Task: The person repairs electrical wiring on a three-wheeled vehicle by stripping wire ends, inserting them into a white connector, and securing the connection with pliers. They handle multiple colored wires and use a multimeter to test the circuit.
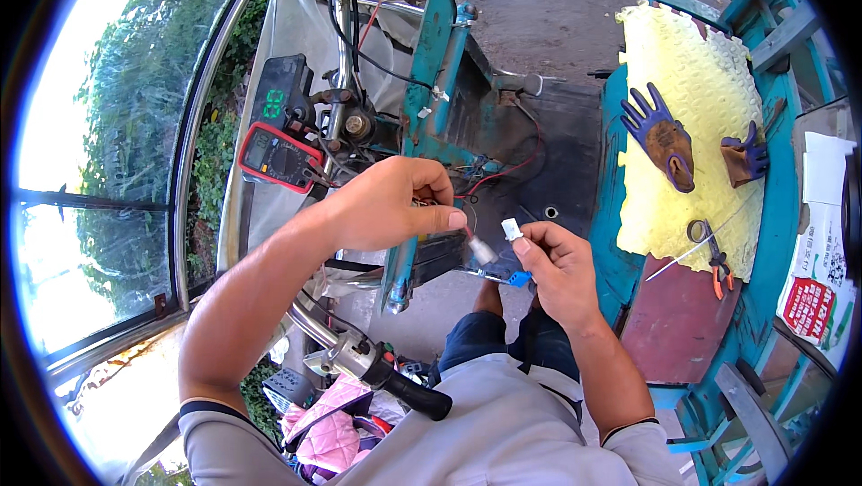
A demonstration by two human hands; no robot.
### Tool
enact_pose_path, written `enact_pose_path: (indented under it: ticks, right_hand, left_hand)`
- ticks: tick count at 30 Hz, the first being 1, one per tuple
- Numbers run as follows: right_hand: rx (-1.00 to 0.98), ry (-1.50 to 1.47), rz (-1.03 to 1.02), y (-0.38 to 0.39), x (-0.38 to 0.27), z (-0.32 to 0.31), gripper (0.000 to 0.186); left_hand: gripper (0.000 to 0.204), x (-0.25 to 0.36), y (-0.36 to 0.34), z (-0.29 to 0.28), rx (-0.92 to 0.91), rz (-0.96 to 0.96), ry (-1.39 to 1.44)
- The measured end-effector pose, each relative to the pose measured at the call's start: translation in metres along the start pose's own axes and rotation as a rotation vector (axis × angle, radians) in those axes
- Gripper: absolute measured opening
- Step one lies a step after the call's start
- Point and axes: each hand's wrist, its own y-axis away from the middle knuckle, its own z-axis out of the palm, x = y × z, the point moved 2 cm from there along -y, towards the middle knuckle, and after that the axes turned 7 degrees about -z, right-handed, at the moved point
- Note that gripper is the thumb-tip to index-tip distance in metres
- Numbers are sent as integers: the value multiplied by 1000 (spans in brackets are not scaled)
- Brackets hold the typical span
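Observation:
My left hand (395,203) is closed, its thumb and fingers pinched on thin wires (468,231). A whitish plug connector (483,252) hangs from the wires just past the thumb. Opposite it, my right hand (558,269) pinches a small white connector housing (511,229) between thumb and forefinger. The two connectors are apart. Below the right fingers is a small blue piece (519,279) with a thin shaft beside it; I cannot tell whether the hand holds it. More wires behind the left hand are partly hidden by its fingers.
A red multimeter (280,159) rests beside the lit display (280,96) at the handlebar. The black grip (417,395) juts toward me. On the right, a yellow foam mat (651,208) bears purple-and-brown gloves (666,136) and orange-handled pliers (717,263). A teal frame (435,55) stands ahead.

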Motion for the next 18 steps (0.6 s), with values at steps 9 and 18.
enact_pose_path:
  ticks: [9, 18]
  right_hand:
    - [3, -363, 89, -7, -11, 12, 25]
    - [-105, -385, 72, -9, -20, 17, 23]
  left_hand:
    - [37, 12, 6, 5, 150, 76, -54]
    - [45, 23, 6, 22, 39, 390, -52]
